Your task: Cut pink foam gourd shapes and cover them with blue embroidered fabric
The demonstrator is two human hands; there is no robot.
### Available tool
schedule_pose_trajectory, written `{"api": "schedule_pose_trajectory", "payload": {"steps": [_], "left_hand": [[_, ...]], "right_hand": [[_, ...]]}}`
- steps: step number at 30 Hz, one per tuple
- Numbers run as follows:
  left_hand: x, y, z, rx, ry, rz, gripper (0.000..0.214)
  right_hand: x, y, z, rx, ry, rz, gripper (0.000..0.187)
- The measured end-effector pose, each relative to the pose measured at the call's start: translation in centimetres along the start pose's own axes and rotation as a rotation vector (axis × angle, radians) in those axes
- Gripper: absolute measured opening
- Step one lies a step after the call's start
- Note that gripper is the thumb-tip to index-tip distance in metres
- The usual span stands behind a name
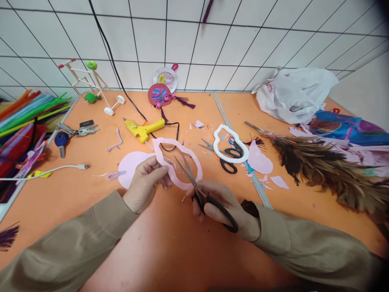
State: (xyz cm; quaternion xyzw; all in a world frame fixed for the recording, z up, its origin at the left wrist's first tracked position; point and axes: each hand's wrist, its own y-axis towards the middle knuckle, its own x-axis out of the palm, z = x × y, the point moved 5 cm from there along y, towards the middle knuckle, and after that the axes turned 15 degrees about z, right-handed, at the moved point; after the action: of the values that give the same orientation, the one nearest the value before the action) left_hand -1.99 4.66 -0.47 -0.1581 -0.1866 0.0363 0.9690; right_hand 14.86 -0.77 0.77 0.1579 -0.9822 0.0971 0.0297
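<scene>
My left hand (148, 180) pinches the left side of a pink gourd-shaped paper frame (194, 158), held up off the table. Black-handled scissors (199, 194) are in my right hand (226, 202), their blades parted and pointing up and left across the frame's opening. The lower edge of the frame comes close to the right fingers; whether they touch is hard to tell. Behind my left hand lies a pink rounded paper piece (126, 162) with a lilac loop (115, 175) at its left.
A yellow glue gun (144, 129) lies beyond the frame. Right of it are a white gourd-shaped frame (217, 142), more black-handled scissors (229, 166), pink paper scraps (259, 160) and a feather duster (331, 174). Keys (82, 130) and a white cable (60, 170) lie left.
</scene>
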Motion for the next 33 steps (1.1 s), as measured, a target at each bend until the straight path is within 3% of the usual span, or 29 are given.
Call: {"api": "schedule_pose_trajectory", "payload": {"steps": [4,9,12,15,19,22,26,33], "left_hand": [[0.1,0.0,0.0,0.018,0.008,0.0,0.024],[0.1,0.1,-0.2,0.028,0.056,-0.02,0.026],[-0.1,0.1,-0.4,0.026,0.074,-0.014,0.026],[-0.3,0.1,-0.6,0.046,0.087,-0.017,0.025],[-0.3,0.0,-0.6,0.077,0.11,-0.052,0.025],[-0.2,-0.2,-0.5,0.08,0.124,-0.061,0.03],[0.0,-0.3,-0.3,0.058,0.136,-0.035,0.045],[0.2,-0.3,-0.2,0.06,0.155,-0.04,0.036]], "right_hand": [[0.5,0.0,0.4,0.108,0.084,-0.071,0.061],[0.8,-1.2,-0.2,0.191,0.2,-0.262,0.069],[0.9,-1.8,-0.3,0.163,0.283,-0.339,0.071],[0.5,-1.7,-0.5,-0.005,0.265,-0.255,0.063],[-0.2,-0.7,-0.9,-0.197,0.029,-0.029,0.05],[-0.3,0.0,-0.6,-0.158,-0.076,0.07,0.051],[0.0,0.2,-0.3,-0.104,-0.096,0.101,0.052],[0.4,-0.2,-0.3,-0.059,-0.015,0.029,0.052]]}}
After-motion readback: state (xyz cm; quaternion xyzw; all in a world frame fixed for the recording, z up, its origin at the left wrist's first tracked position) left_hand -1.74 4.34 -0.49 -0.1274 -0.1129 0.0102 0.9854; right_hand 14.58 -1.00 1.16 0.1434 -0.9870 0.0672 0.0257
